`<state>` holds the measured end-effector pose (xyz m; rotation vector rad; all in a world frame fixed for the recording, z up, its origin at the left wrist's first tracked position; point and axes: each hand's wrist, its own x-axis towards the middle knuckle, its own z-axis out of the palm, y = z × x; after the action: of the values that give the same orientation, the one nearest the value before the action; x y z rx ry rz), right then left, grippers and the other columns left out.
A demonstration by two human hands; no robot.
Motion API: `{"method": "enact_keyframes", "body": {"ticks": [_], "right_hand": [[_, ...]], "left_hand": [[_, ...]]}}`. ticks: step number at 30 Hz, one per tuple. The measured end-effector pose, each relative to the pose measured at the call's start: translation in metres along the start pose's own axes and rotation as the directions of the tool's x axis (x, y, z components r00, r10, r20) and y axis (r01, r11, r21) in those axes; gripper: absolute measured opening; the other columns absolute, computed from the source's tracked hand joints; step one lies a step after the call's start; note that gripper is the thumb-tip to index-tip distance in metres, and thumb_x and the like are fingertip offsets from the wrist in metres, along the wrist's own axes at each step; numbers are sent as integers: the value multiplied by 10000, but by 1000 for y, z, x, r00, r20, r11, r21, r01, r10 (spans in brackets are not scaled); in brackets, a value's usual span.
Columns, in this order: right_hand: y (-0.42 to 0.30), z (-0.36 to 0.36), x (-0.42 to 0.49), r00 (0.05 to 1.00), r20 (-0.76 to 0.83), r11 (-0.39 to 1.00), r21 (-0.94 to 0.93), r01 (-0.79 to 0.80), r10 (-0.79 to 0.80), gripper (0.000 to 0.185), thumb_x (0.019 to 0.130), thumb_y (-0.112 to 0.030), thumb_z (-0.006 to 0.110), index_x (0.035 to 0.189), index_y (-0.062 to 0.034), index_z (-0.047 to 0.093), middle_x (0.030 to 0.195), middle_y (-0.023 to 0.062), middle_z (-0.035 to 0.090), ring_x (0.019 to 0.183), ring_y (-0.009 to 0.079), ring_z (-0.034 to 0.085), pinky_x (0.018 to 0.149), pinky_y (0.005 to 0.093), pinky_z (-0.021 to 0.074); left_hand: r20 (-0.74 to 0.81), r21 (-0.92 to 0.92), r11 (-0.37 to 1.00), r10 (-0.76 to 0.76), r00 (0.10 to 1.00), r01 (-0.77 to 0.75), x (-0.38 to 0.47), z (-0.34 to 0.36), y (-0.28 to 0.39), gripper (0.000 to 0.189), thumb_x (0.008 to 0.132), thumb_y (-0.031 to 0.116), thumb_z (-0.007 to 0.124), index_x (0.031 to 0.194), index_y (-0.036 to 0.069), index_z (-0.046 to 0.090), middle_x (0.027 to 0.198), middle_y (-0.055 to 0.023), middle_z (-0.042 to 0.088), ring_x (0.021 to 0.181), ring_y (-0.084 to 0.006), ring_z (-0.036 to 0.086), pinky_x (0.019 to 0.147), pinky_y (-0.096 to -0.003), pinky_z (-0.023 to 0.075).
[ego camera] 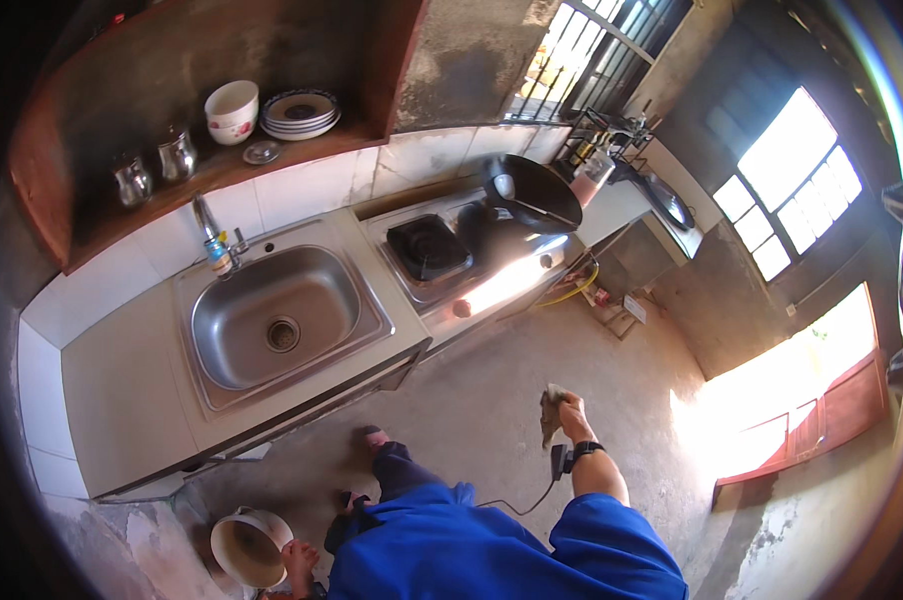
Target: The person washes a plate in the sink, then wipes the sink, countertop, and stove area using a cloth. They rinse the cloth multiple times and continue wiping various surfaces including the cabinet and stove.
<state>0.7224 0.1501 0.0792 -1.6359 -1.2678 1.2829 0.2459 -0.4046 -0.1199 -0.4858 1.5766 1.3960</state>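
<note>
My right hand (pixel 574 416) is closed around a crumpled greyish cloth (pixel 550 420), which hangs down over the concrete floor. At the lower left, my left hand (pixel 300 559) is beside the rim of a pale round bucket (pixel 221 541); whether it touches the bucket I cannot tell. In front of me a stainless steel sink (pixel 215 330) is set into the counter, with a tap (pixel 235 247) and a bottle with a blue label (pixel 217 253) at its back edge. A black wok (pixel 541 184) with a ladle in it rests on the gas stove (pixel 489 281).
A wooden shelf (pixel 369 150) above the sink holds bowls (pixel 232 112), stacked plates (pixel 301 114) and metal jugs (pixel 177 155). The counter (pixel 114 397) has a projecting front edge. A yellow hose (pixel 575 291) hangs beside the stove. At the right is a red door (pixel 834 420).
</note>
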Motion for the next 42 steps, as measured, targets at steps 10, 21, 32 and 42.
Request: {"method": "enact_keyframes", "body": {"ticks": [10,21,32,42], "right_hand": [[-145,147,63,871,183,882,-41,470,-456,289,866,-4,542,1145,12,615,994,81,666,933,159,606,844,289,481],[-136,285,184,169,845,166,-97,981,-507,404,802,-49,554,1205,-79,575,1253,95,510,1266,305,411,1060,389,351],[-139,171,341,411,755,204,-357,911,-511,518,761,28,542,1273,-54,523,1349,136,459,1284,364,405,1045,421,381],[-131,209,431,550,568,222,-545,809,-612,542,797,-73,525,1334,-52,458,1313,193,483,1285,380,393,1061,433,354]], "left_hand": [[-42,100,989,112,993,-107,-38,90,62,190,938,249,526,1040,89,517,857,-63,590,644,-192,601,545,-314,500],[-143,155,988,40,989,-17,-79,238,-17,295,929,304,546,1123,86,501,957,-111,605,753,-235,635,626,-331,541],[-146,-49,998,-52,988,45,-79,280,18,293,921,284,531,1135,84,512,927,-107,611,695,-218,637,600,-336,545],[-321,260,965,112,941,-26,-103,320,23,313,937,291,517,1171,87,479,910,-114,604,685,-214,633,566,-309,533]]}}
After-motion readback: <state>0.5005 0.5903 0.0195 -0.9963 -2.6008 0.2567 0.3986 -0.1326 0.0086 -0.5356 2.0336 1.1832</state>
